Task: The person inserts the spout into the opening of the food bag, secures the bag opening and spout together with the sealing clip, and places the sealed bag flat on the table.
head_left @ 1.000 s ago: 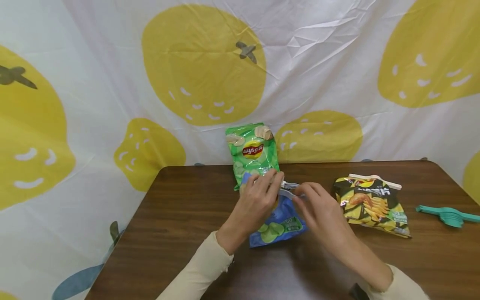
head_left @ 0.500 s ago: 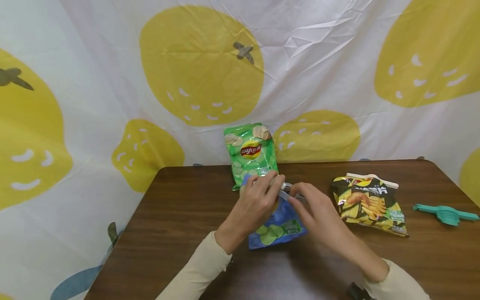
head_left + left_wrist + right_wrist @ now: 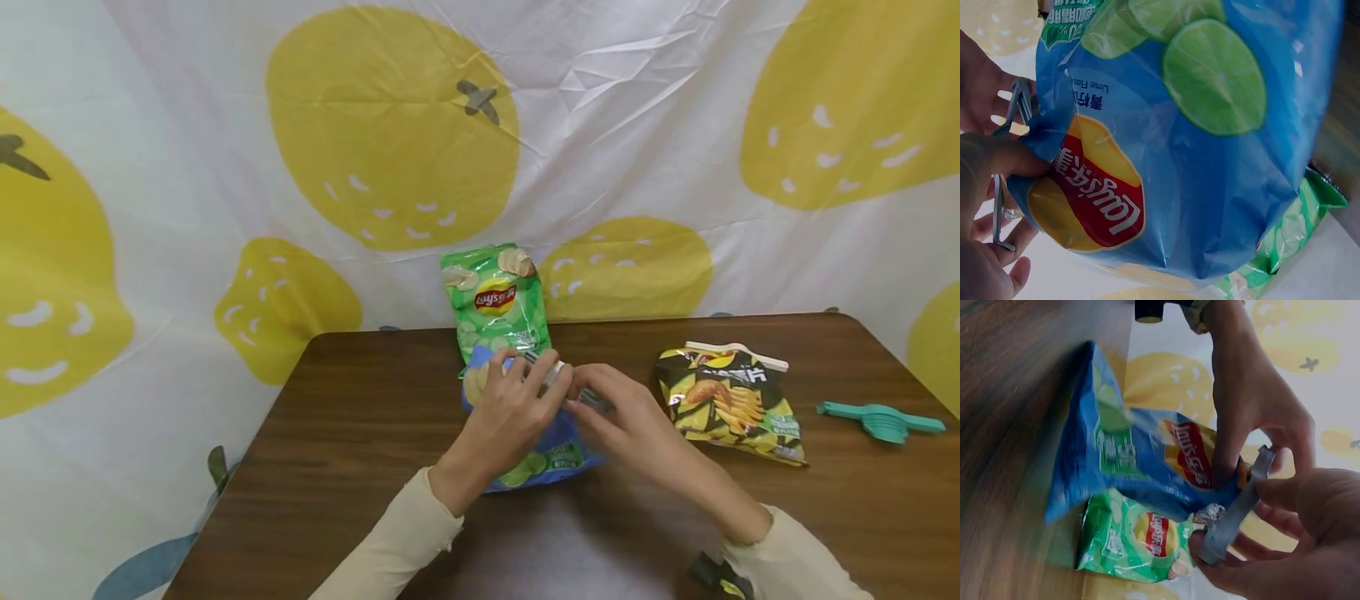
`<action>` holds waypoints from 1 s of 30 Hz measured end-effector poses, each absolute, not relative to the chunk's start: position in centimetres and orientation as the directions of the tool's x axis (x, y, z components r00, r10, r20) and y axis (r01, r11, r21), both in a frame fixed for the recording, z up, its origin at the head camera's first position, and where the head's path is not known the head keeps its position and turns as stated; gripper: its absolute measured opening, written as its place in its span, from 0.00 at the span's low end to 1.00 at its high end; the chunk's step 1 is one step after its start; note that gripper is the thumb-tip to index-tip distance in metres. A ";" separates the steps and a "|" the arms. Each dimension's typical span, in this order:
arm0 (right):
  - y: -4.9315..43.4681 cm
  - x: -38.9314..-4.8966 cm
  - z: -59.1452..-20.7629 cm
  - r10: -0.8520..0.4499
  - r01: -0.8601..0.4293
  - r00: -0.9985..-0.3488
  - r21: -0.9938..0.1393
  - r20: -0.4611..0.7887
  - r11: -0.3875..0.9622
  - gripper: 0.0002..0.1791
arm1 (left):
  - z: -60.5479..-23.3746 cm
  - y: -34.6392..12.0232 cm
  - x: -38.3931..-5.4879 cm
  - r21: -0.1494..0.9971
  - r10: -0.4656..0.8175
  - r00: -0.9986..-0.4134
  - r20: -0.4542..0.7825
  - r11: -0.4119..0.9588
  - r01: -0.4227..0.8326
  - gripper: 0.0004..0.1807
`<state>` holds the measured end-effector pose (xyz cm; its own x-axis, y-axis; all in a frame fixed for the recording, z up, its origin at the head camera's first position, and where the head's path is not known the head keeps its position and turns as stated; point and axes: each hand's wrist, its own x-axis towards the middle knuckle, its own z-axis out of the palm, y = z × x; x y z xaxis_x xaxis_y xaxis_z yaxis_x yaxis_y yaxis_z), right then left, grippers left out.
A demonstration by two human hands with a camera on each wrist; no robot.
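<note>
A blue Lay's chip bag point(image 3: 543, 471) with lime slices printed on it stands tilted at mid-table, its top up between both hands. My left hand point(image 3: 506, 421) grips the bag's top edge, thumb on the printed front in the left wrist view. A grey bag clip point(image 3: 1238, 512) lies along that top edge, its two arms spread apart in the left wrist view. My right hand point(image 3: 1310, 537) pinches the clip between thumb and fingers. Crumpled silver foil point(image 3: 1210, 514) shows beside the clip. The fingers partly hide the bag's top in the head view.
Behind the blue bag, a green Lay's bag point(image 3: 498, 300) leans on the lemon-print cloth point(image 3: 390, 125). To the right lies a black and yellow chip bag point(image 3: 731, 408) with a white clip point(image 3: 738, 353) across its top. A teal bag clip point(image 3: 883, 422) lies farther right.
The grey clip has turned, and one end now shows between my left fingers. The blue bag has shifted slightly left, with more of its upper left showing. The whole view has drifted a little.
</note>
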<state>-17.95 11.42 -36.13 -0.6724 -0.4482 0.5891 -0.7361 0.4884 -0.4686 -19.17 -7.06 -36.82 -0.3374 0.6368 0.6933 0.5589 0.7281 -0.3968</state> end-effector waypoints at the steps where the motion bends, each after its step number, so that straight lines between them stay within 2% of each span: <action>1: 11.4 -18.0 -36.2 -0.458 -0.743 -0.666 -0.464 0.589 0.483 0.08 | -36.8 -7.1 -19.2 -0.394 0.639 -0.338 0.691 0.725 0.565 0.11; 6: 11.3 -18.4 -36.9 -0.488 -0.775 -0.629 -0.438 0.605 0.456 0.07 | -36.8 -7.3 -19.4 -0.337 0.637 -0.345 0.689 0.703 0.626 0.11; 9: 11.2 -18.4 -37.0 -0.465 -0.771 -0.635 -0.465 0.617 0.435 0.07 | -36.6 -7.5 -19.7 -0.296 0.630 -0.334 0.701 0.683 0.668 0.12; 11: 11.1 -18.4 -37.1 -0.436 -0.754 -0.656 -0.512 0.616 0.412 0.10 | -36.6 -7.6 -19.8 -0.276 0.622 -0.319 0.715 0.670 0.689 0.15; 14: 11.0 -18.4 -37.2 -0.409 -0.722 -0.692 -0.570 0.595 0.392 0.20 | -36.5 -7.6 -20.0 -0.262 0.612 -0.297 0.733 0.657 0.707 0.18; 16: 11.0 -18.4 -37.3 -0.411 -0.717 -0.697 -0.577 0.587 0.392 0.27 | -36.5 -7.6 -20.1 -0.256 0.610 -0.294 0.736 0.653 0.713 0.18; 18: 11.0 -18.5 -37.5 -0.427 -0.728 -0.685 -0.553 0.590 0.404 0.29 | -36.5 -7.5 -20.0 -0.252 0.618 -0.309 0.723 0.653 0.714 0.18; 24: 11.2 -18.5 -37.7 -0.476 -0.766 -0.642 -0.497 0.600 0.408 0.23 | -36.4 -7.5 -19.5 -0.245 0.660 -0.359 0.659 0.640 0.728 0.16; 30: 11.4 -18.4 -37.3 -0.509 -0.767 -0.641 -0.503 0.575 0.397 0.27 | -36.1 -7.5 -19.3 -0.239 0.662 -0.304 0.685 0.598 0.765 0.13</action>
